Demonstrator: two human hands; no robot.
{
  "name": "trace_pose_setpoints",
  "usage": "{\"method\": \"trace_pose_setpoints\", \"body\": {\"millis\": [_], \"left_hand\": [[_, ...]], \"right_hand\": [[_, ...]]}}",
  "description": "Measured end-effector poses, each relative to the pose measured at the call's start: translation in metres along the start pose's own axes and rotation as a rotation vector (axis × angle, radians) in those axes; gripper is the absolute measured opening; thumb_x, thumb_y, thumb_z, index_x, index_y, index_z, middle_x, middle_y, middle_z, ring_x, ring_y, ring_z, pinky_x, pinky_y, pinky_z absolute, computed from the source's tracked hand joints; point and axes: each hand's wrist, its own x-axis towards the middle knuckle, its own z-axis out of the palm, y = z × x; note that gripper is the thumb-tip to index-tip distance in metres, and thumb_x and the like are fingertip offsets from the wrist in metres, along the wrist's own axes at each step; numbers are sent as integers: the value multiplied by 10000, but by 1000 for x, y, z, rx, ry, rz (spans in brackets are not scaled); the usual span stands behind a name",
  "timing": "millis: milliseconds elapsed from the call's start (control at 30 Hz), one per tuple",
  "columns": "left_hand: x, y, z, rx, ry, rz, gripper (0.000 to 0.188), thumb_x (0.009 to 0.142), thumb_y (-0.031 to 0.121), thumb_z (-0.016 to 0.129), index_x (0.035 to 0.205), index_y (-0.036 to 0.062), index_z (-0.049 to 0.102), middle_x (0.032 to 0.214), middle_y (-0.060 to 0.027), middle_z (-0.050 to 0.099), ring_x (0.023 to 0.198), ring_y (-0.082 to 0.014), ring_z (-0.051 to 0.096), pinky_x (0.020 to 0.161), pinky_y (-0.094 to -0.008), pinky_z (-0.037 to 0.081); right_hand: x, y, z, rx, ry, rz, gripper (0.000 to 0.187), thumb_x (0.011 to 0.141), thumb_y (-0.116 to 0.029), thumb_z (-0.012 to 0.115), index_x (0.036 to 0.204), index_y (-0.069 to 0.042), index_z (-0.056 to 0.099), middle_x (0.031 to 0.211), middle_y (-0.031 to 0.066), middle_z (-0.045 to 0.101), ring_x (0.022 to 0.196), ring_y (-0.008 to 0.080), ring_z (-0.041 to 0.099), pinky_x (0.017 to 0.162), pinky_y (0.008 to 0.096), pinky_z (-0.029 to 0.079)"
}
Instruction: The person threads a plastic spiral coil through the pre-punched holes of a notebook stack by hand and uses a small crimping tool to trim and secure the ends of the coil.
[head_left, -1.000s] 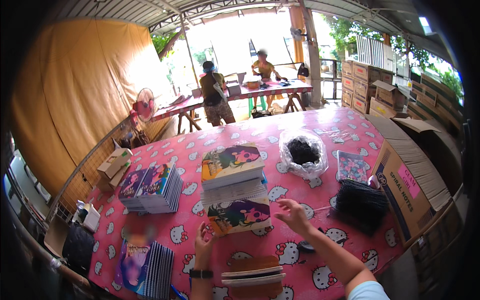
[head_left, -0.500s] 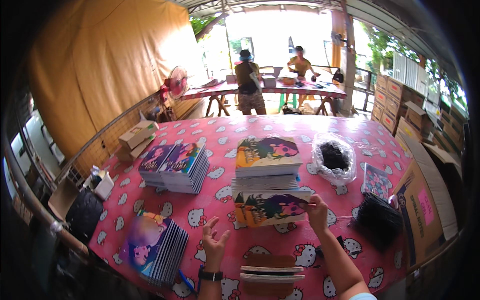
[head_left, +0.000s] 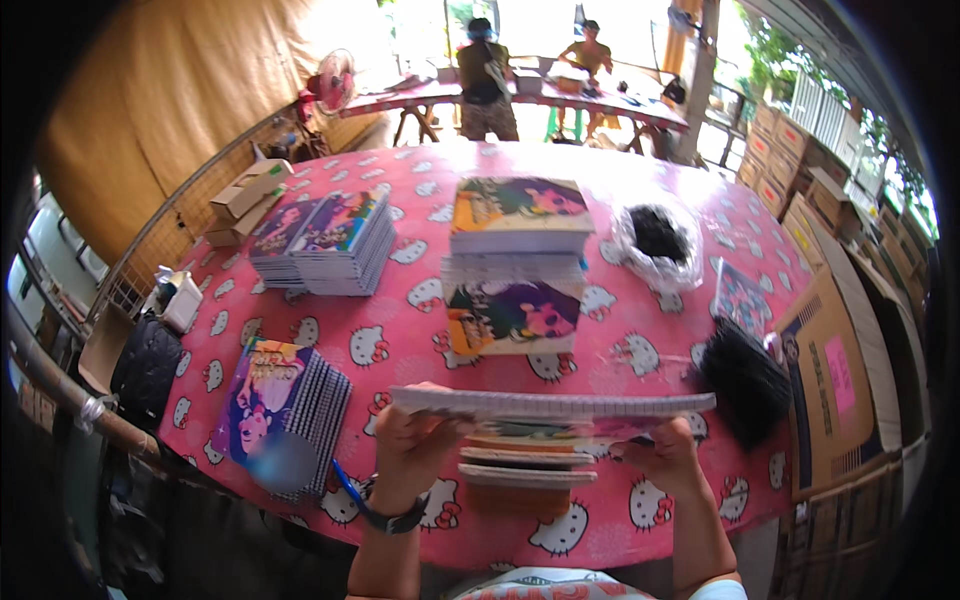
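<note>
A thin notebook [head_left: 555,404] is held level by its two ends, its long punched edge facing away from me. My left hand [head_left: 415,450], a watch on its wrist, is closed on the left end; my right hand [head_left: 665,455] pinches the right end. Below the notebook sits a brown wooden block with pale strips [head_left: 520,500], partly hidden. Beyond it stands a stack of illustrated notebooks [head_left: 512,315], with a second notebook pile [head_left: 520,205] behind. On the left lies a slanted row of notebooks with dark spines [head_left: 265,400], a blue pen [head_left: 348,482] beside it.
Another notebook stack [head_left: 345,225] stands at back left. On the right are a plastic bag with black contents [head_left: 660,240], a bundle of thin black pieces [head_left: 745,385] and an open cardboard box [head_left: 840,380]. Two people [head_left: 487,80] are at a far table.
A notebook has come off the near middle stack and toward me. My right hand drew back with it; my left hand, open before, now grips its other end. The view has tilted down.
</note>
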Motion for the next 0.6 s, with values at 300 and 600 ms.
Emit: {"method": "trace_pose_setpoints", "body": {"millis": [300, 600], "left_hand": [[-37, -2, 13, 271, -110, -23, 122, 809, -38, 651, 914, 7, 609, 888, -90, 655, 849, -182, 645, 723, -275, 521], [-57, -56, -26, 7, 313, -265, 201, 791, 38, 685, 983, 23, 628, 948, -67, 650, 803, -127, 598, 732, -249, 463]], "right_hand": [[-38, 34, 21, -8, 59, -128, 237, 705, 47, 701, 921, -39, 654, 841, 78, 662, 747, 223, 613, 660, 310, 501], [-49, 77, 66, -234, -15, -120, 269, 747, -130, 699, 996, -57, 626, 799, 131, 636, 760, 300, 634, 672, 381, 522]]}}
